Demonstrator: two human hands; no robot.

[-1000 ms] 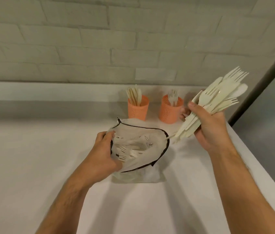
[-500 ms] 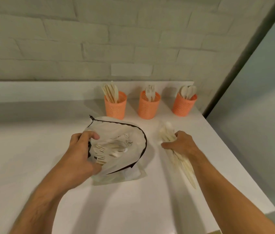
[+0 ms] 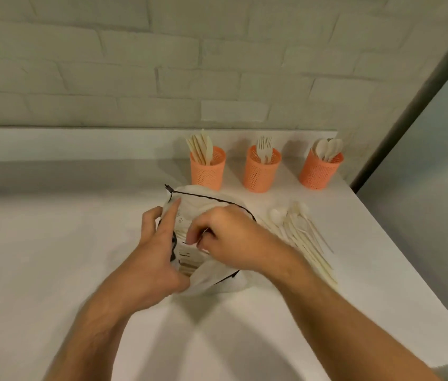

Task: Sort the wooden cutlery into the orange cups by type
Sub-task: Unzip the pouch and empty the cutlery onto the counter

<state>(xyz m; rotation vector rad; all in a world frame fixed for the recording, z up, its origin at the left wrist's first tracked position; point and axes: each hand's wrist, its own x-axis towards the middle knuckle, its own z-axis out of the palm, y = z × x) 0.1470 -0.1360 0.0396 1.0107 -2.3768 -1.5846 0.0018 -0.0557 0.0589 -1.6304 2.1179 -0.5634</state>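
I see my left hand (image 3: 159,259) gripping the bag (image 3: 212,200) rim, right hand (image 3: 228,237) curled inside among cutlery. Right of the bag lies a pile (image 3: 302,237) near the table (image 3: 398,270) edge; behind it, three cups (image 3: 261,171).

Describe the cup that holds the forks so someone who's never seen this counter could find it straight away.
Look at the back of the white counter, below the brick wall, where three orange cups stand in a row. The fork cup is the middle one. The left cup holds knives and the right cup spoons.
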